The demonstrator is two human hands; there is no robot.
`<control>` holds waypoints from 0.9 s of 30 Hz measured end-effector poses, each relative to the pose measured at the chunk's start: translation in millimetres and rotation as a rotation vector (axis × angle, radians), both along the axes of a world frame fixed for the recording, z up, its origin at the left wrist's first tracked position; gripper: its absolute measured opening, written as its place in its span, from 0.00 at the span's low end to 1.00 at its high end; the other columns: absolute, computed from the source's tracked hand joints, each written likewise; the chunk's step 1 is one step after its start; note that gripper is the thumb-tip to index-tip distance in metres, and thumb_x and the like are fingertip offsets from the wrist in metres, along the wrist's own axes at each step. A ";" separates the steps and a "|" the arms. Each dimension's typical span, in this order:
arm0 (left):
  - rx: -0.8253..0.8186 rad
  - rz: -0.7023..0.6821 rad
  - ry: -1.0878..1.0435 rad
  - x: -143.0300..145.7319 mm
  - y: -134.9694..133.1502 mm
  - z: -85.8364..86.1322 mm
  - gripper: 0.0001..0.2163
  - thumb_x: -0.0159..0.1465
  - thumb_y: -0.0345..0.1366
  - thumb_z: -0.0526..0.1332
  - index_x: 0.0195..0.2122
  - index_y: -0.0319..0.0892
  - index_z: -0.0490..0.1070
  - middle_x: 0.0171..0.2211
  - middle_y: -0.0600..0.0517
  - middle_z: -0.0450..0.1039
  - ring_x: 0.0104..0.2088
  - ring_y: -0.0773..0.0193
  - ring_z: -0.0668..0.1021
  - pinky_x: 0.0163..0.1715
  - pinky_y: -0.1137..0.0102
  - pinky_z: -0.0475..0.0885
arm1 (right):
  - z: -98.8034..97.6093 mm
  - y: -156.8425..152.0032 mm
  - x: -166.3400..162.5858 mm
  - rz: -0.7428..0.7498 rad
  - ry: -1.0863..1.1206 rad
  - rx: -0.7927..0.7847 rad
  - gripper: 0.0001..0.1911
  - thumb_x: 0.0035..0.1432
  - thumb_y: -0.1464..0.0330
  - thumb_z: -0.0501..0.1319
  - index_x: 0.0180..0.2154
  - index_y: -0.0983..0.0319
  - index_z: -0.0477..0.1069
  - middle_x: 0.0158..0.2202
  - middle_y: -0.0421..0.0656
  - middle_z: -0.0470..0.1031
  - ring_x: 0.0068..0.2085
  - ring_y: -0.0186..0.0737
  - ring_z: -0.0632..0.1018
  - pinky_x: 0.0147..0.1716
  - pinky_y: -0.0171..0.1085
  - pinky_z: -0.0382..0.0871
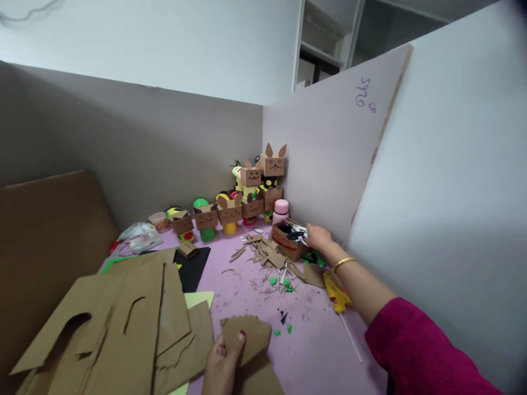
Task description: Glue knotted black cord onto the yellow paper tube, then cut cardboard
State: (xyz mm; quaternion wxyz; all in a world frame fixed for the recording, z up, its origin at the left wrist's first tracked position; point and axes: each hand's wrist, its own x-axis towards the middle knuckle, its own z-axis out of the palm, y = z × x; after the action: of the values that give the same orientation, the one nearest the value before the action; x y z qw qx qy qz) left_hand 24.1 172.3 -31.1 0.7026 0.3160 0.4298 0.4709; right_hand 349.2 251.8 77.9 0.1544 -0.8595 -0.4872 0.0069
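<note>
My left hand (222, 363) is at the bottom edge, thumb on top, pinching a small brown cardboard piece (252, 334) with a toothed upper edge. My right hand (319, 238) reaches far forward to a small open cardboard box (285, 241) holding scissors and pens; its fingers curl at the box's right edge, and what they touch is hidden. A gold bangle (343, 263) sits on that wrist, and a magenta sleeve (415, 351) covers the arm.
Cut brown cardboard sheets (123, 323) lie at the left on a pink table (317, 340). Several cardboard box figures (251, 197) stand along the back wall. Scraps (267, 258), a yellow glue gun (336, 296), black paper (192, 266) and a pink bottle (281, 209) lie about. White partitions enclose the table.
</note>
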 end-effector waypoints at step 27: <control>0.297 0.333 -0.032 -20.1 13.5 99.0 0.17 0.46 0.35 0.69 0.37 0.38 0.71 0.28 0.52 0.77 0.26 0.66 0.76 0.21 0.76 0.69 | -45.3 -105.9 -192.4 0.659 1.451 0.422 0.31 0.44 0.62 0.67 0.50 0.56 0.59 0.38 0.43 0.72 0.38 0.41 0.72 0.36 0.36 0.66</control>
State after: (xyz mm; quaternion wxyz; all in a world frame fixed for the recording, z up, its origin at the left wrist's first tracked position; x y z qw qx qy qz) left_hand 4.0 185.8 67.9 0.5678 0.3331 0.3909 0.6433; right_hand 156.9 145.9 32.6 0.5792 -0.4072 -0.4846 0.5137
